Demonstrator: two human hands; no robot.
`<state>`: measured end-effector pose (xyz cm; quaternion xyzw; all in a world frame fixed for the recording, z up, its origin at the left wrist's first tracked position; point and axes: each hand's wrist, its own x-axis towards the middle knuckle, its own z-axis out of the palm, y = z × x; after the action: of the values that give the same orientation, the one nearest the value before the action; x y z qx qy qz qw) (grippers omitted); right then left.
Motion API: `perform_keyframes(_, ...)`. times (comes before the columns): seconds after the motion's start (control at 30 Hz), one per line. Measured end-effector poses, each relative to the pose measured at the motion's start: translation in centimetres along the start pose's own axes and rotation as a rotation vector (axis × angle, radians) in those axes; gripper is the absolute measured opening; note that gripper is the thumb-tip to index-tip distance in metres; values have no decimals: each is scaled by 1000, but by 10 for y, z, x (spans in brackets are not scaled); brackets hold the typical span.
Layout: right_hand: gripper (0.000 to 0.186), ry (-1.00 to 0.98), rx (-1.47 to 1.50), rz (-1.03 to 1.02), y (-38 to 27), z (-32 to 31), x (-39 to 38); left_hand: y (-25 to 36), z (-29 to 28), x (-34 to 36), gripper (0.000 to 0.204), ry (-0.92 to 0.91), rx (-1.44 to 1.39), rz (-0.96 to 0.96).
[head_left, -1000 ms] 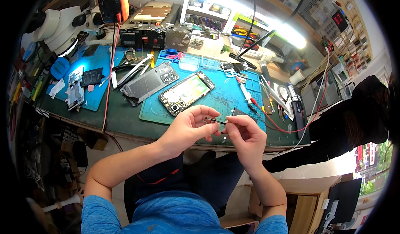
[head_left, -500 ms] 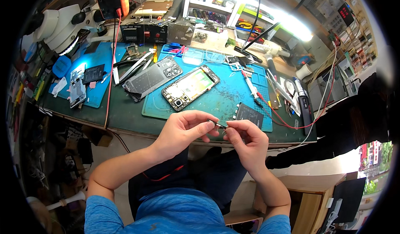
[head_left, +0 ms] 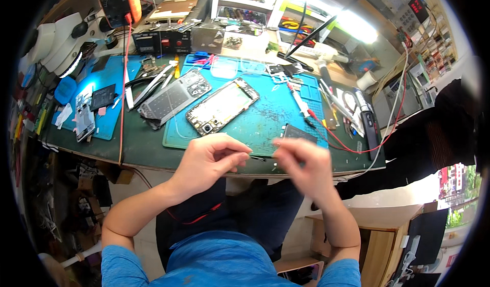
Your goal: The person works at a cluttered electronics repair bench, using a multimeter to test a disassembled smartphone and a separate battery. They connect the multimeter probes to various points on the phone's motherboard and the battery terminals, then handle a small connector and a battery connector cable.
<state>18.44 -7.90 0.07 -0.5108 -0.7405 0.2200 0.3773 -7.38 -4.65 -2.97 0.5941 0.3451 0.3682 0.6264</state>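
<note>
workbench, long, dark green top point(head_left: 145, 150): spread before me, its near edge just beyond my hands.

mat, large, blue, rectangular point(head_left: 268, 105): flat on the bench, centre.

mat, smaller, blue point(head_left: 108, 123): flat on the bench, to the left.

microscope, white body with black knobs point(head_left: 64, 44): over the far left of the bench.

multimeter, black face in an orange case point(head_left: 115, 3): upper left, a red lead running down from it.

phone body, opened, black-edged with a pale middle point(head_left: 222, 107): lying aslant on the large mat.

phone panel, grey, rectangular, with a camera block at one corner point(head_left: 173, 98): just left of the phone body, dark end toward me.

my left hand point(head_left: 212, 155): thumb and forefinger pinched together on one end of the strip entered last.

my right hand point(head_left: 307, 160): blurred, fingers bent, well apart from the left; i cannot tell whether it grasps anything.

probe, slim, pen-shaped, white and red point(head_left: 299, 99): on the right part of the large mat.

block, flat, black, rectangular point(head_left: 300, 132): near corner of the large mat, partly behind my right hand.

strip, narrow, dark point(head_left: 258, 158): jutting from my left fingertips toward the right hand; fine detail too small to read.
</note>
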Motion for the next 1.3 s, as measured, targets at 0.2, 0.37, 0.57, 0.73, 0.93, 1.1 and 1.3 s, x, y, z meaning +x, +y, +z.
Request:
perform_keyframes(0.2,37,0,-629,211,90,-75,41,8,-2,17,32,-42,-263,-103)
perform_keyframes(0.37,36,-180,-384,420,88,-77,46,10,4,22,39,-148,-548,-291)
perform_keyframes(0.57,32,-148,-487,361,90,-80,38,17,9,29,26,-91,-546,-284)
perform_keyframes(0.73,28,104,-633,-17,94,-64,21,9,7,29,25,-45,-426,-169)
perform_keyframes(0.93,24,25,-548,105,82,-80,17,4,13,31,19,-36,-342,-152)
perform_keyframes(1.1,46,-175,-383,92,32,-67,6,-8,12,29,19,-11,-310,-115)
perform_keyframes(1.3,65,-201,-410,47,41,-67,2,-8,12,29,20,-31,-308,-126)
